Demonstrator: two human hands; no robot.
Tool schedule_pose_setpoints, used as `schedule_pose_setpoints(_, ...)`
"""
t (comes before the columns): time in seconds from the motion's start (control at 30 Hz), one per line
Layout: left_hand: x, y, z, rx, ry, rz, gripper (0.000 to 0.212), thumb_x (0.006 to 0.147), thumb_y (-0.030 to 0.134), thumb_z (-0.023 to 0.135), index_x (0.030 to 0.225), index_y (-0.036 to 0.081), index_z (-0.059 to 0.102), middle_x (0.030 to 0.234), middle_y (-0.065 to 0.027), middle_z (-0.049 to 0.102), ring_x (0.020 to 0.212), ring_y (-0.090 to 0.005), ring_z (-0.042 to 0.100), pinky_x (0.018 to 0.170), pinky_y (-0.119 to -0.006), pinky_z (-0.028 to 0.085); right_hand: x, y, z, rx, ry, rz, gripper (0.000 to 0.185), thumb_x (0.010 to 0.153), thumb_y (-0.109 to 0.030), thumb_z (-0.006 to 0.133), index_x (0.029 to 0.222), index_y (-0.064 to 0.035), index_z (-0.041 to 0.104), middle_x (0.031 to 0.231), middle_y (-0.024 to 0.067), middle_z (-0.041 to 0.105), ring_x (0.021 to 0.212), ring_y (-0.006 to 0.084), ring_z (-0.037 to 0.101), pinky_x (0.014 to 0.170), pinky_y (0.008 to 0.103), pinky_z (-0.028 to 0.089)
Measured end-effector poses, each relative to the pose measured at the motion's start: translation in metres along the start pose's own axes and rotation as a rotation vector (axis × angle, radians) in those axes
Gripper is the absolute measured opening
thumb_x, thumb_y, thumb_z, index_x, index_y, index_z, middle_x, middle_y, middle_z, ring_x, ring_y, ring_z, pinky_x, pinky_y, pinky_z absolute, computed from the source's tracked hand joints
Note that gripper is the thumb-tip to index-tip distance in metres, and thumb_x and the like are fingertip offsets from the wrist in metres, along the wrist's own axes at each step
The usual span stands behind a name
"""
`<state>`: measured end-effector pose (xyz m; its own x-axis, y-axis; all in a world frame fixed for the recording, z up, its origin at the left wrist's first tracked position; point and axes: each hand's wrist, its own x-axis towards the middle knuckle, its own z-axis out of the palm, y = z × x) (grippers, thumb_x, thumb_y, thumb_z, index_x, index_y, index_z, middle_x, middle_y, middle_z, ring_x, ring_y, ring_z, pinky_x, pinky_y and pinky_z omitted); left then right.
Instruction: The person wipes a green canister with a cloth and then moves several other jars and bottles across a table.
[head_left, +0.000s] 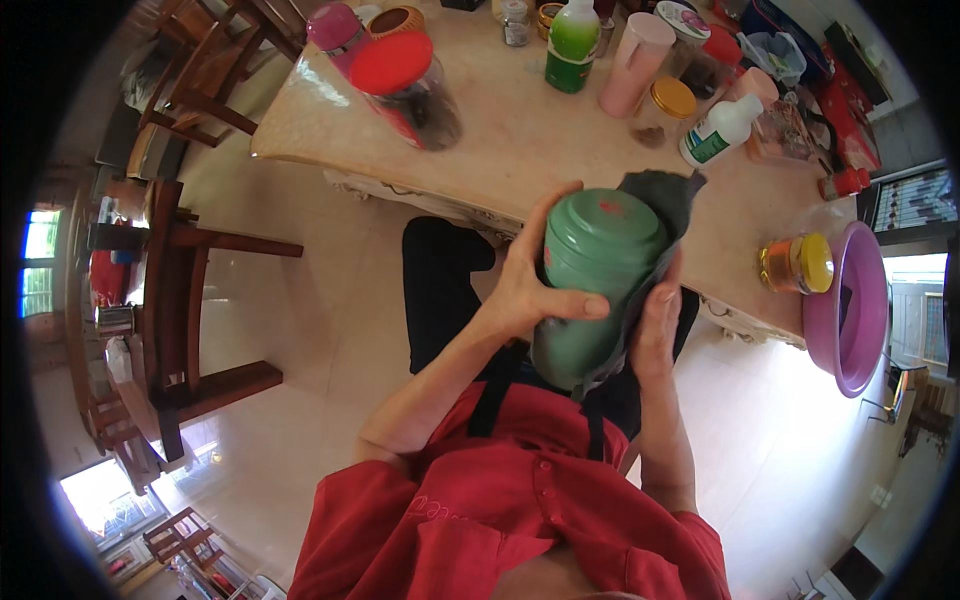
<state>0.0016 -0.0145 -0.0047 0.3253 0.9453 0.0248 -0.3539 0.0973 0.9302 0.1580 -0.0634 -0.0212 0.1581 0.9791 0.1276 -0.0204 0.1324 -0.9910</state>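
A green lidded canister (600, 262) with small red marks is held up in front of my body, near the table's front edge. My left hand (536, 281) grips its left side, the thumb lying across the front. A dark grey cloth (664, 202) covers the canister's right side and rises behind its lid. Through that cloth my right hand (660, 322) presses the right side, fingers partly hidden behind the cloth. Beyond them on the table (517, 157) stands a clear jar with a red lid (409, 90).
Along the back stand a green bottle (572, 49), a pink tumbler (636, 64), a yellow-lidded jar (666, 105) and a white bottle (721, 131). At the right edge are a honey-coloured jar (795, 262) and a purple basin (847, 307). Wooden chairs (172, 300) stand to the left.
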Motion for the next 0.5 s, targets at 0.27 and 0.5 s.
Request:
schedule_pose_setpoints(0.27,-0.013,-0.026,-0.012,0.461,-0.221,0.156,0.094,0.052,0.025,0.086,0.132,0.001,0.043,0.123,-0.0153,0.052,0.116,-0.0286,0.050,0.099,-0.037,0.038,0.030,-0.056,-0.002,-0.602,-0.411,-0.300,0.037,0.083,-0.023,0.061,0.113,-0.0006,0.062,0.129,0.0179,0.050,0.117,0.0374,0.048,0.097,0.0420,0.040)
schedule_pose_setpoints(0.5,-0.012,-0.020,-0.003,0.530,-0.162,0.031,0.080,0.048,0.024,0.085,0.117,0.000,0.052,0.109,-0.0164,0.059,0.104,-0.0296,0.058,0.089,-0.038,0.045,0.049,-0.041,-0.007,-0.676,-0.515,-0.296,0.033,0.086,-0.024,0.060,0.110,-0.0014,0.064,0.119,0.0166,0.058,0.109,0.0359,0.054,0.095,0.0417,0.041)
